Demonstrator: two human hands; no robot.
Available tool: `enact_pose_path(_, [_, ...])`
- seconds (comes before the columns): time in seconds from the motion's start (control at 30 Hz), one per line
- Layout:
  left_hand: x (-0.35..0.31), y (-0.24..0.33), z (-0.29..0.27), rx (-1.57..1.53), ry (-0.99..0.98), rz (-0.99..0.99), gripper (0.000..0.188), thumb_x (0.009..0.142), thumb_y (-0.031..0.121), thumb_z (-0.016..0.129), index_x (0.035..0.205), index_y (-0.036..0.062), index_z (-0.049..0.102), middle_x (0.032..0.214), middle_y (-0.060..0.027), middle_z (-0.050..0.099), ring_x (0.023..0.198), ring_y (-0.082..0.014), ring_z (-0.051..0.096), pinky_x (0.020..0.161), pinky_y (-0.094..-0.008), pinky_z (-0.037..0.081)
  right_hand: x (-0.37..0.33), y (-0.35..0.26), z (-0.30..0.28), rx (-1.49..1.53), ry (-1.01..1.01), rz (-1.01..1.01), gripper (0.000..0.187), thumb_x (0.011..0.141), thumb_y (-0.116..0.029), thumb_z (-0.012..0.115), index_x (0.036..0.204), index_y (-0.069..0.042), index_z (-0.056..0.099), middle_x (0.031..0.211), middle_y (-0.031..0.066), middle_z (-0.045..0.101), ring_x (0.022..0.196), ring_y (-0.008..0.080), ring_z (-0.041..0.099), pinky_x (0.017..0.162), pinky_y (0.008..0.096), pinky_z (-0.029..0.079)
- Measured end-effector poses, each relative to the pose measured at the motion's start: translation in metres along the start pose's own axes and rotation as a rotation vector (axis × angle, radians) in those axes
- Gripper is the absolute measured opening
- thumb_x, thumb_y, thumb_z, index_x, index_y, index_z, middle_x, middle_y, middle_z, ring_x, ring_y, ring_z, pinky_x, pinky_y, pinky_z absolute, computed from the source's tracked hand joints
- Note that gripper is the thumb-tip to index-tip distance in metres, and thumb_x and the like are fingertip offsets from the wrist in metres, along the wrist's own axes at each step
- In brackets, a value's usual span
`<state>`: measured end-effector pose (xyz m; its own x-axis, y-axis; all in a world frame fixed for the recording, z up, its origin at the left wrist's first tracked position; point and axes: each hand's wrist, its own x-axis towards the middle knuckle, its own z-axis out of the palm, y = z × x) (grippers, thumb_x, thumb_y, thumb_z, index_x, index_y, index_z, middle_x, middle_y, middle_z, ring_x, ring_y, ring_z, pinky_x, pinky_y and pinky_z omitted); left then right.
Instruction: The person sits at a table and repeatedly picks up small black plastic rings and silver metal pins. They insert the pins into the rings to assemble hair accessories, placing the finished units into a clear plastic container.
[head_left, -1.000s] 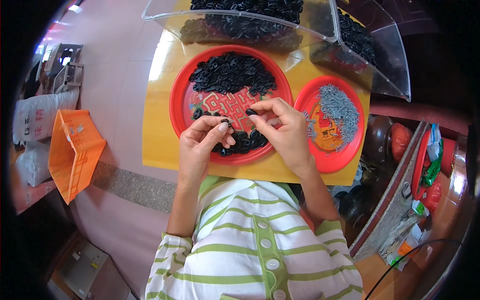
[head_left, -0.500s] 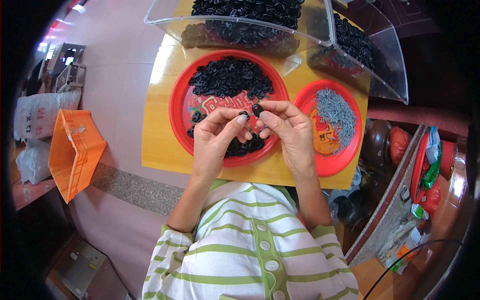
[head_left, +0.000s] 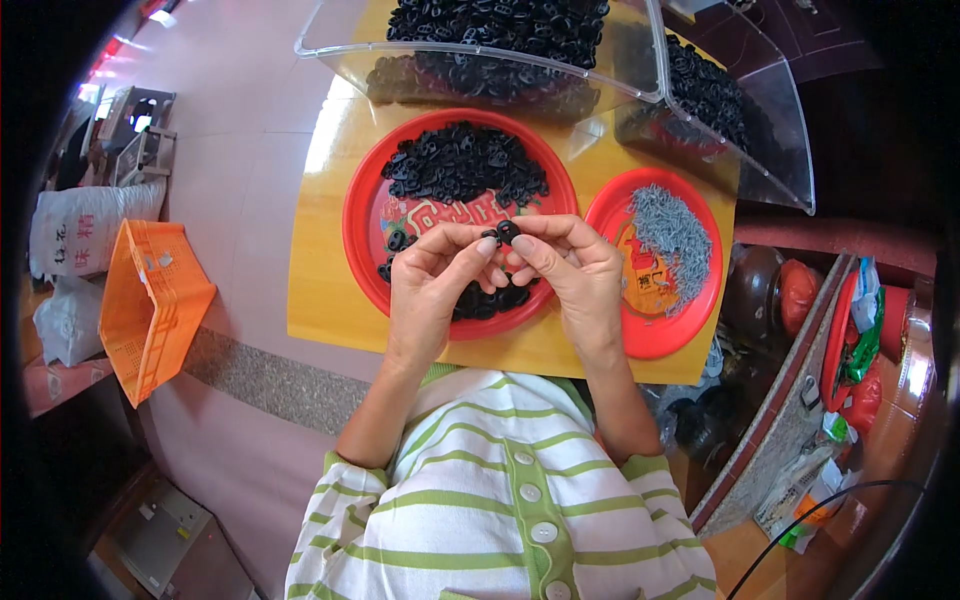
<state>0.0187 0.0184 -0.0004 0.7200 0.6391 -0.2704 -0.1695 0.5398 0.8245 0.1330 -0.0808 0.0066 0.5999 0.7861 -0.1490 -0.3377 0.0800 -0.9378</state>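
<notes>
Over the front part of a round red tray [head_left: 352,250], my two hands meet fingertip to fingertip. My right hand [head_left: 575,268] pinches a small black oval plastic piece [head_left: 508,231]. In the closed fingertips of my left hand [head_left: 437,272] is another small black part [head_left: 491,236], mostly hidden by the thumb; the two parts touch or nearly touch. Behind my hands, a heap of flat black plastic pieces [head_left: 462,165] covers the far side of the tray. More black pieces [head_left: 488,302] lie at its near side, partly under my hands.
A second red tray [head_left: 640,340] at the right holds many small grey metal pins or screws [head_left: 675,235]. Two clear plastic bins [head_left: 480,50] full of black pieces stand at the back of the yellow table [head_left: 320,310]. An orange crate [head_left: 150,310] sits on the floor at left.
My hands have come closer together, and the right hand's black oval piece has moved left and slightly down toward the left fingertips. The view has shifted a little.
</notes>
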Motion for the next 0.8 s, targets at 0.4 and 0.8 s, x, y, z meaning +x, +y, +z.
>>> enact_pose_path(0.4, [0.000, -0.002, -0.005, -0.001, 0.018, -0.029, 0.011, 0.087, 0.006, 0.058, 0.093, -0.0021, 0.061, 0.079, -0.0080, 0.065, 0.065, -0.0105, 0.060, 0.059, -0.0220, 0.047, 0.002, -0.006, -0.007, -0.160, 0.021, -0.080, 0.018, 0.087, -0.005, 0.059, 0.104, 0.001, 0.061, 0.096, 0.0059, 0.063, 0.074, 0.0084, 0.060, 0.062, 0.0194, 0.051])
enact_pose_path(0.8, [-0.002, -0.001, -0.005, -0.001, 0.002, -0.035, 0.010, 0.087, 0.006, 0.058, 0.093, -0.0020, 0.061, 0.079, -0.0076, 0.064, 0.065, -0.0107, 0.060, 0.060, -0.0220, 0.047, -0.001, -0.004, -0.012, 0.083, 0.009, 0.081, 0.018, 0.087, -0.005, 0.059, 0.104, 0.000, 0.058, 0.086, 0.0068, 0.064, 0.076, 0.0111, 0.063, 0.064, 0.0209, 0.052])
